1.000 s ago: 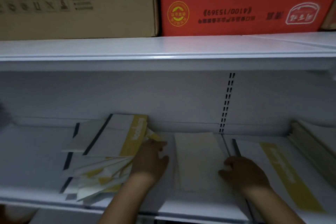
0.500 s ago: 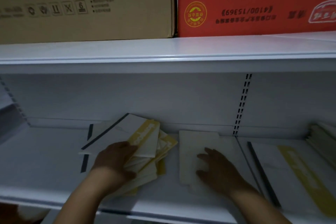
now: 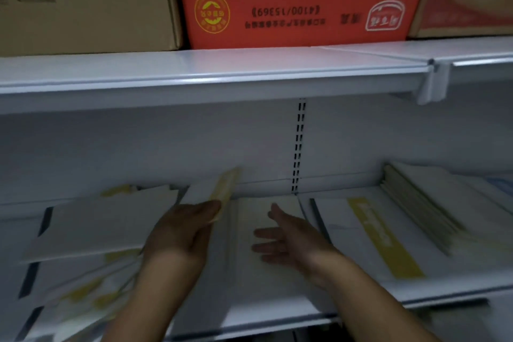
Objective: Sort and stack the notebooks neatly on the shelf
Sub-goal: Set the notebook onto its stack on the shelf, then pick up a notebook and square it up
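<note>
My left hand point(image 3: 180, 233) grips a striped notebook point(image 3: 219, 189) by its near end — fingers curled round it, the far end tilted up off the shelf point(image 3: 263, 311). My right hand point(image 3: 288, 241) is just beside it, fingers straight and spread, holding nothing, over a pale notebook point(image 3: 249, 280) lying flat. A loose pile point(image 3: 105, 228) sits left, a banded notebook point(image 3: 383, 236) right — above, a red box point(image 3: 299, 0).

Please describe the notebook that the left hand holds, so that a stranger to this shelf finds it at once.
Find the red box on top, then look at the lower shelf. Near its middle, left of the slotted strip, the left hand grips one notebook. The other notebooks lie down in piles; this one alone is lifted and tilted.
</note>
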Tool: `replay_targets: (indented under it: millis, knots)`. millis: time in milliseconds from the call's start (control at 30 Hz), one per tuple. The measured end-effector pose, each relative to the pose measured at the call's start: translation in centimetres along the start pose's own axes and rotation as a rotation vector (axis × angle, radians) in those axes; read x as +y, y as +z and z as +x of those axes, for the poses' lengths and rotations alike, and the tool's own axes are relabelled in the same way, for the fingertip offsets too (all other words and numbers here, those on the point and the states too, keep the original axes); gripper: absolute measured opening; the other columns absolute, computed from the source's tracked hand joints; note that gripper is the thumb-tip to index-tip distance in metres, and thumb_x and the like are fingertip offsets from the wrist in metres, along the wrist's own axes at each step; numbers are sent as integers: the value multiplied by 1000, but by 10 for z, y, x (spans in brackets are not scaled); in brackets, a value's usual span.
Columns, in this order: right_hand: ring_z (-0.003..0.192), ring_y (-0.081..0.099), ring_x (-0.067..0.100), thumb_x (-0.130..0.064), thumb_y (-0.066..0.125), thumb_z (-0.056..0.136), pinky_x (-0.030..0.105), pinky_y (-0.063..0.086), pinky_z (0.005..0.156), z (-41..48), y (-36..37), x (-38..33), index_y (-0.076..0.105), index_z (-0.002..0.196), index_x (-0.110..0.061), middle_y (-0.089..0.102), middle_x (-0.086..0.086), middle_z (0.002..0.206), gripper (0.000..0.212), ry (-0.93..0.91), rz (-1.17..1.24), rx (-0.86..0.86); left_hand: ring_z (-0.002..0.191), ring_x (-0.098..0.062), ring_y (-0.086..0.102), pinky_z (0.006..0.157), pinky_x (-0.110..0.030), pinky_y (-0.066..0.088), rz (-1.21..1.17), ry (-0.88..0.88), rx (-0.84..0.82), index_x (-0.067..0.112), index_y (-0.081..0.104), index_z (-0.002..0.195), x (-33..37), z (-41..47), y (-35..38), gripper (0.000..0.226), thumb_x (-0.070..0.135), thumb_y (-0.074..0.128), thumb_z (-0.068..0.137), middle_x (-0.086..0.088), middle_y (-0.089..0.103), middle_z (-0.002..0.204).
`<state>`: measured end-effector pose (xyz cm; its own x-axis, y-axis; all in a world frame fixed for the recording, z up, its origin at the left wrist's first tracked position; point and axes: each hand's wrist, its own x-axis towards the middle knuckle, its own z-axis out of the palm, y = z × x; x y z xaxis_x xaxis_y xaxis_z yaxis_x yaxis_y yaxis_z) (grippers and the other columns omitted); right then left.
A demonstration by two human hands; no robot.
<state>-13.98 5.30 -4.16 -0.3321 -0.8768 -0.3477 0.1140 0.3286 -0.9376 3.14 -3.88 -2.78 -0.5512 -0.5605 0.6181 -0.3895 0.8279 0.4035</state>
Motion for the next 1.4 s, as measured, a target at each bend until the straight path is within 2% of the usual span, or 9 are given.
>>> replay_targets:
  millis: [67,167,333,500,700,967,1167,1267,1400]
  knots:
    - [70,69,23,-28,48,95,34,56,70,-6,-19,-5,58,95,-20,67,15,100,13,-34,264,56,85,-11,58,76,-18,44,-87,148,-167,19,73,99,35,1,37,35,21,49,74,0,74,97]
    - [62,66,20,9,44,85,24,51,55,-16,-68,5,68,91,-9,71,13,81,31,-96,177,304,92,-10,61,75,-17,50,-84,310,-409,30,65,106,73,-5,86,42,40,55,67,13,69,110]
    - [66,66,22,19,39,82,24,52,55,-34,-146,28,63,112,-2,70,12,85,44,-53,86,427,100,-20,67,86,-36,55,-70,371,-568,29,66,109,93,0,143,49,35,54,62,4,68,117]
    - [105,62,21,-6,51,84,17,48,80,-24,-176,46,61,122,-18,64,4,121,41,54,-664,673,129,-24,42,108,-35,36,-18,312,-795,28,52,131,119,9,182,51,38,58,81,1,44,144]
    - [127,42,23,-30,50,88,26,36,100,-6,-169,57,48,132,-25,48,0,137,45,77,-1203,582,137,-13,29,112,-22,20,-67,159,-792,28,45,136,116,14,177,56,39,62,84,5,36,149]
    - [120,50,11,-33,57,89,13,32,92,35,-33,18,56,125,-24,54,-6,130,38,-352,-821,270,143,-7,12,113,-17,9,128,-94,-487,30,35,141,8,12,74,56,46,50,90,9,23,154]
    - [58,64,20,-25,58,87,25,48,52,61,85,3,69,72,-13,71,11,75,22,-209,-382,-78,137,-18,33,115,-29,17,232,-403,-288,19,55,128,-74,-11,-27,59,50,43,80,-5,44,143]
    - [43,61,21,-39,59,87,19,41,40,66,119,3,70,77,0,67,16,62,42,-22,-194,-81,141,-13,24,118,-36,5,422,-528,-313,26,45,135,-100,-28,-47,48,44,45,90,2,34,150]
    - [40,61,17,-41,59,87,15,39,35,72,127,0,67,95,2,67,14,65,45,75,-53,-26,134,-16,37,117,-36,10,349,-458,-285,27,56,127,-101,-43,-43,83,70,26,62,2,46,142]
